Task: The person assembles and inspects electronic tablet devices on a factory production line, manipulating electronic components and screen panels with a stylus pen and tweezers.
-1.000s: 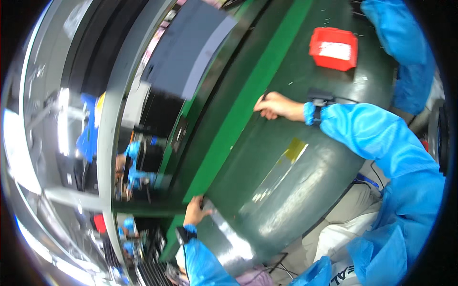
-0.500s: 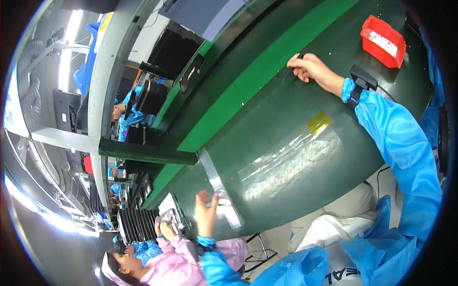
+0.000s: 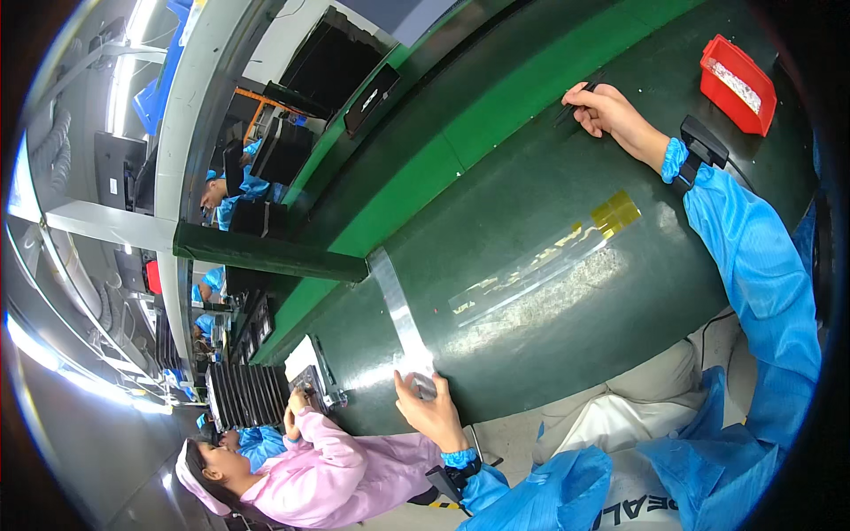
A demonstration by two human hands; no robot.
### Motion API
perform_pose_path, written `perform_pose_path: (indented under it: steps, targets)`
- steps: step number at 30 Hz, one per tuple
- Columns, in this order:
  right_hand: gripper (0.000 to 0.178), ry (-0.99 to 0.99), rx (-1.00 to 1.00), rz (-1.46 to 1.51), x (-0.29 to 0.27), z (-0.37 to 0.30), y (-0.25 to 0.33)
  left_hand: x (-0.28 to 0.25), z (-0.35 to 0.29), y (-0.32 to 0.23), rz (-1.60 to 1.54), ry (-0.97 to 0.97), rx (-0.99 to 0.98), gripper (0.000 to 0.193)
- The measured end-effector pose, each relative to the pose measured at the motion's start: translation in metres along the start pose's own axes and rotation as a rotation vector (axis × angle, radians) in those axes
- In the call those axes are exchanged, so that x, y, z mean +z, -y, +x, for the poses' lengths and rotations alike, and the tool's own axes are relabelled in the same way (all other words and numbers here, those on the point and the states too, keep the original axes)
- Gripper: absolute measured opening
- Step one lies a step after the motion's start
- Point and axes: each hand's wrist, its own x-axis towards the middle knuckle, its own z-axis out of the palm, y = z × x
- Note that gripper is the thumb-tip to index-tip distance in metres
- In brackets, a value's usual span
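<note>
My right hand [image 3: 606, 113] rests on the dark green worktable [image 3: 531, 203] at the upper right, fingers pinched on thin black tweezers [image 3: 575, 99]. My left hand [image 3: 429, 407] lies at the table's near edge, fingers spread, fingertips touching a shiny strip of clear tape [image 3: 403, 319] that runs across the table. Between the hands lies a long clear plastic sheet [image 3: 531, 274] with a yellow tab [image 3: 615, 212] at its right end. Both arms wear blue sleeves with black wrist straps.
A red tray [image 3: 737, 73] stands beyond my right hand. A bright green belt [image 3: 460, 133] runs along the far side, with black monitors behind it. A person in pink [image 3: 310, 460] works at my left beside a rack of black trays [image 3: 248, 394]. Other workers in blue sit farther off.
The view has swung, so more of the near table edge and the person in pink show. My left hand stays by the tape strip; my right hand stays at the far side.
</note>
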Motion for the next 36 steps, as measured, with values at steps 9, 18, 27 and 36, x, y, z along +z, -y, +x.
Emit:
perform_pose_path:
  steps: [9, 18, 27, 36]
  targets:
    - [0.023, 0.02, 0.005, -0.007, -0.003, 0.005, -0.003, -0.036, -0.006, 0.032, -0.115, 0.189, 0.278, 0.081]
    - [0.024, 0.008, -0.023, -0.057, -0.001, 0.004, -0.002, -0.083, 0.028, 0.035, 0.12, 0.489, 0.52, 0.07]
    - [0.024, 0.03, -0.004, -0.027, -0.002, 0.0, 0.001, -0.084, 0.054, 0.02, 0.331, 0.581, 0.801, 0.057]
    - [0.025, 0.048, -0.014, -0.029, -0.003, 0.003, -0.001, -0.083, 0.06, 0.013, 0.283, 0.668, 0.75, 0.059]
